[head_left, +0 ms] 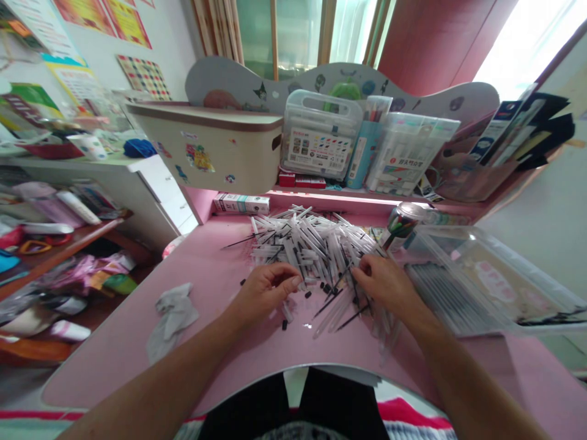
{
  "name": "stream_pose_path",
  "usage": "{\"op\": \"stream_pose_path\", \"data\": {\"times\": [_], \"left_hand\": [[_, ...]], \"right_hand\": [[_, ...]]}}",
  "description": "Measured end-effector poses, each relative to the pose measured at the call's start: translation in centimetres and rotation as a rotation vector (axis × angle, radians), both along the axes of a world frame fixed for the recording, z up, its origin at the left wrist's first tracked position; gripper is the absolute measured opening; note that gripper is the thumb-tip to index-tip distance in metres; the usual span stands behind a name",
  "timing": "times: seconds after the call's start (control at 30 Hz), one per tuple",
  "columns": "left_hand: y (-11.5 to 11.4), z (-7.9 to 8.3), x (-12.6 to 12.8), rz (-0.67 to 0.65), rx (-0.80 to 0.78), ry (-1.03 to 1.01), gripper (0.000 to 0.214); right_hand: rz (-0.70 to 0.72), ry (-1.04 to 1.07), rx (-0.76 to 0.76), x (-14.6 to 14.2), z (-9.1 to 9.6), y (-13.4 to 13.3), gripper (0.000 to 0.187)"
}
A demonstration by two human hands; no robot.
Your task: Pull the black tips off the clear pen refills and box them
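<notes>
A pile of clear pen barrels, white tubes and black-inked refills [316,241] lies on the pink desk between and beyond my hands. My left hand [268,287] is at the pile's near left, with thumb and fingers curled together in a pinch; what they hold, if anything, is too small to make out. At the pile's right side, my right hand [383,278] is closed, fingertips down among the pen parts, partly hiding what they grip. Small black caps [323,286] are scattered between the hands. Several clear barrels [329,315] lie nearest me.
To the right, a clear plastic box [504,275] stands beside rows of slim grey sticks [444,299]. A can of pens [403,223] is behind my right hand. Crumpled white tissue [172,315] lies left. A beige bin [220,146] and marker cases [321,134] line the shelf.
</notes>
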State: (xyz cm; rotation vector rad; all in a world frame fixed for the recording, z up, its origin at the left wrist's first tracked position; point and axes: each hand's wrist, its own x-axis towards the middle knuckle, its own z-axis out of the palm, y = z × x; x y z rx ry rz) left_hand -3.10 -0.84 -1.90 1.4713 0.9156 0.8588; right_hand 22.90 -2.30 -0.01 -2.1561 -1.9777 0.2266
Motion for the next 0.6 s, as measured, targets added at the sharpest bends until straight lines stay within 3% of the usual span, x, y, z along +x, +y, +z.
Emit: {"op": "stream_pose_path", "data": {"times": [0.13, 0.27, 0.47, 0.6], "left_hand": [[-0.1, 0.0, 0.2, -0.017, 0.005, -0.02, 0.024], [-0.4, 0.0, 0.6, -0.039, 0.091, -0.038, 0.039], [-1.1, 0.3, 1.1, -0.107, 0.292, 0.031, 0.015], [-1.0, 0.5, 0.8, 0.031, 0.198, -0.126, 0.011]], "right_hand": [[0.267, 0.131, 0.326, -1.1, -0.4, -0.7, 0.018], [0.52, 0.06, 0.576, -2.9, -0.7, -2.0, 0.018], [0.688, 0.073, 0.621, -4.4, -1.4, -2.9, 0.023], [0.645, 0.171, 0.533, -3.9, -1.4, -2.5, 0.02]]}}
